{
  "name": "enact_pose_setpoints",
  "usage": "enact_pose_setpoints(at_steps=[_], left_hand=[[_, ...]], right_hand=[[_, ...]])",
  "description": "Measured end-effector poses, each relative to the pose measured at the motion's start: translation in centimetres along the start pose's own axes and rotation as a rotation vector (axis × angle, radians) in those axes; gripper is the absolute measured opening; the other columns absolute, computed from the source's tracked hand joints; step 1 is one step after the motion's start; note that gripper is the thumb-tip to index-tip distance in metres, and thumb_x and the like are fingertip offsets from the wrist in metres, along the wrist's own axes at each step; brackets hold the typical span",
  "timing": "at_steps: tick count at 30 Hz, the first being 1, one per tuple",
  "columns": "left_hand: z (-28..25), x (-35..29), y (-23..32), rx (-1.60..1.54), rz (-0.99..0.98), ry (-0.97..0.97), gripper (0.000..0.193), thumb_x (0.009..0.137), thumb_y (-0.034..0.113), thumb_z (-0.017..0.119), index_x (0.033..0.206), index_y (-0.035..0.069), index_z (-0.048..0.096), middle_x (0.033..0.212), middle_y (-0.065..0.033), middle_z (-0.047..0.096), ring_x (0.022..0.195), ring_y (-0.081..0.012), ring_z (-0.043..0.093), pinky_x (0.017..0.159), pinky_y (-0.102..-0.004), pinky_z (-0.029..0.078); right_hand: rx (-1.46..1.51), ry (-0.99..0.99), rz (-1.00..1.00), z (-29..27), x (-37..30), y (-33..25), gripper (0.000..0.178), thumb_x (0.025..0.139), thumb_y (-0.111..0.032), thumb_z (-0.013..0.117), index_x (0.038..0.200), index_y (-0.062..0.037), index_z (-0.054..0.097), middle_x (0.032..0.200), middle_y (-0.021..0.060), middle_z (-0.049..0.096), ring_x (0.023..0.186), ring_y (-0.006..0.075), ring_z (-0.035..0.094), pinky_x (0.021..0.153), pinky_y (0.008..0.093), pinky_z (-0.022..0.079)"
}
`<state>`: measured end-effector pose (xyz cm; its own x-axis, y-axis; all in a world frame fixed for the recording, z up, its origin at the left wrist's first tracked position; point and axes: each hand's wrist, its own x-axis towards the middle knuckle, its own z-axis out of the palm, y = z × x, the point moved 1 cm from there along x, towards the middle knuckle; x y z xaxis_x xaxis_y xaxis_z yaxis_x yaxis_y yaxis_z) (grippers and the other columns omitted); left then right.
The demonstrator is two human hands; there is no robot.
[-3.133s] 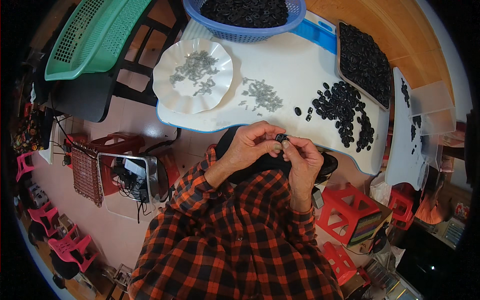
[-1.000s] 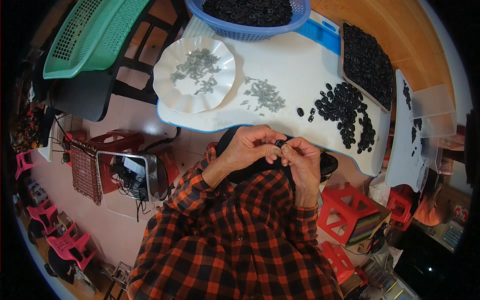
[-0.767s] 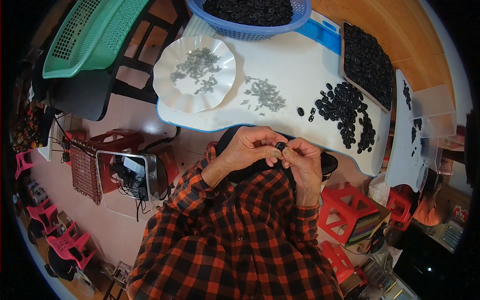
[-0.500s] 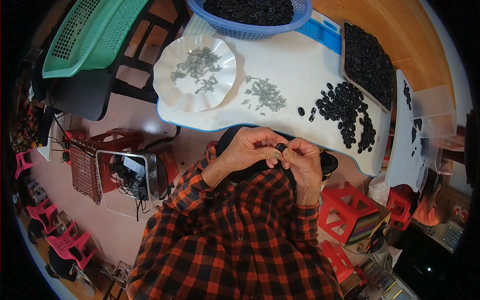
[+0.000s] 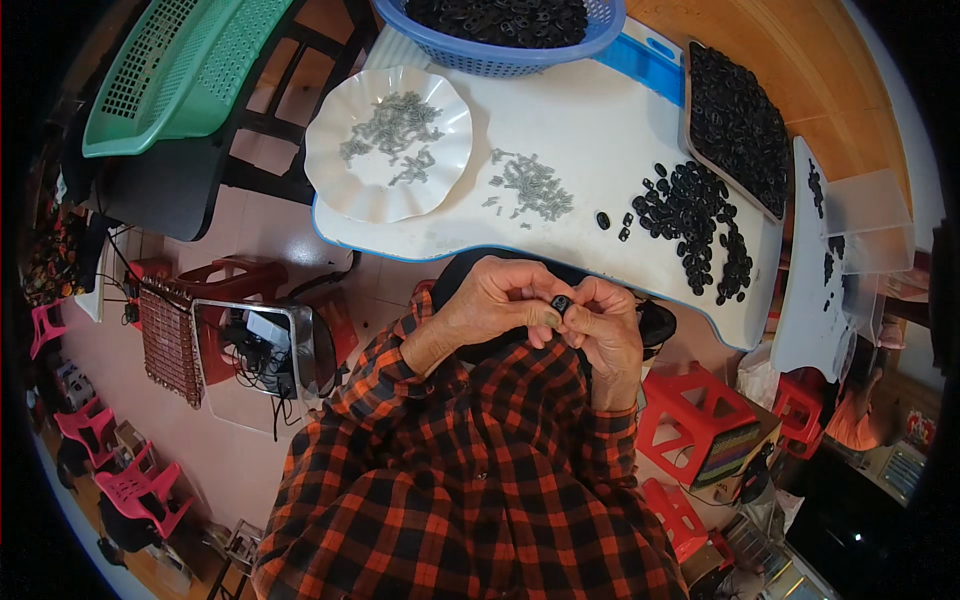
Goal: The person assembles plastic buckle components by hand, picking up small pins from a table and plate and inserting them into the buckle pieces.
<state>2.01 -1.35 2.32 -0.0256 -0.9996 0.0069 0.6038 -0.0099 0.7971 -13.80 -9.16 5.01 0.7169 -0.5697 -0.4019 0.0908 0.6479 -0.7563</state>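
A small black oval part (image 5: 561, 303) is pinched between the fingertips of my two hands, just off the table's near edge. My left hand (image 5: 497, 302) grips it from the left with thumb and forefinger. From the other side my right hand (image 5: 606, 325) closes on it too, its fingertips touching those of the left. On the white table (image 5: 600, 110) lie a pile of short clear-grey pieces (image 5: 535, 187) and, farther right, a heap of black oval parts (image 5: 686, 215). Whether a clear piece is between my fingers is hidden.
A scalloped white plate (image 5: 330, 150) holds more clear pieces. Behind stands a blue basket (image 5: 480, 62) of black parts; a tray (image 5: 735, 115) of them sits at the far right. A green basket (image 5: 190, 80) rests at left. Red stools (image 5: 690, 415) stand on the floor at right.
The black part has turned slightly between my fingertips, showing more of its face. Both hands stay almost in the same place.
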Motion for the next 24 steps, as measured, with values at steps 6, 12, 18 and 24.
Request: enact_pose_setpoints(at_steps=[6, 12, 18, 24], left_hand=[[0.8, -0.3, 0.7, 0.078, 0.044, 0.017, 0.019, 0.082, -0.003, 0.064, 0.1, -0.008, 0.062, 0.079, -0.0094, 0.063, 0.065, -0.0144, 0.066, 0.057, -0.0233, 0.056], [1.1, 0.0, 1.0, 0.159, 0.069, 0.017, 0.015, 0.083, -0.003, 0.064, 0.097, -0.006, 0.06, 0.081, -0.0104, 0.067, 0.065, -0.0124, 0.066, 0.056, -0.0222, 0.056], [1.1, 0.4, 0.8, 0.004, 0.002, 0.055, 0.025, 0.086, 0.002, 0.062, 0.11, -0.005, 0.058, 0.083, -0.0084, 0.066, 0.066, -0.0085, 0.063, 0.059, -0.0204, 0.054], [0.5, 0.6, 0.2, 0.208, 0.009, 0.094, 0.029, 0.087, 0.002, 0.061, 0.115, -0.002, 0.058, 0.087, -0.004, 0.06, 0.069, -0.0079, 0.061, 0.061, -0.0208, 0.054]], right_hand=[[-0.003, -0.059, -0.014, 0.2, 0.1, 0.1, 0.017, 0.077, -0.008, 0.073, 0.077, 0.0004, 0.059, 0.067, 0.0069, 0.061, 0.048, 0.0057, 0.047, 0.044, 0.0174, 0.035], [0.013, -0.092, -0.007, -0.1, 0.3, -0.2, 0.019, 0.078, -0.01, 0.073, 0.075, -0.0012, 0.057, 0.068, 0.0049, 0.06, 0.05, 0.0053, 0.047, 0.044, 0.0174, 0.035], [0.088, -0.038, -0.088, 0.4, 0.5, 0.2, 0.02, 0.083, -0.014, 0.069, 0.077, -0.0031, 0.054, 0.069, 0.0034, 0.059, 0.054, 0.0057, 0.049, 0.05, 0.0172, 0.037], [-0.185, 0.155, -0.124, 0.4, 0.6, 0.4, 0.016, 0.088, -0.018, 0.064, 0.086, -0.0024, 0.061, 0.071, 0.0003, 0.059, 0.059, 0.0049, 0.049, 0.055, 0.0183, 0.039]])
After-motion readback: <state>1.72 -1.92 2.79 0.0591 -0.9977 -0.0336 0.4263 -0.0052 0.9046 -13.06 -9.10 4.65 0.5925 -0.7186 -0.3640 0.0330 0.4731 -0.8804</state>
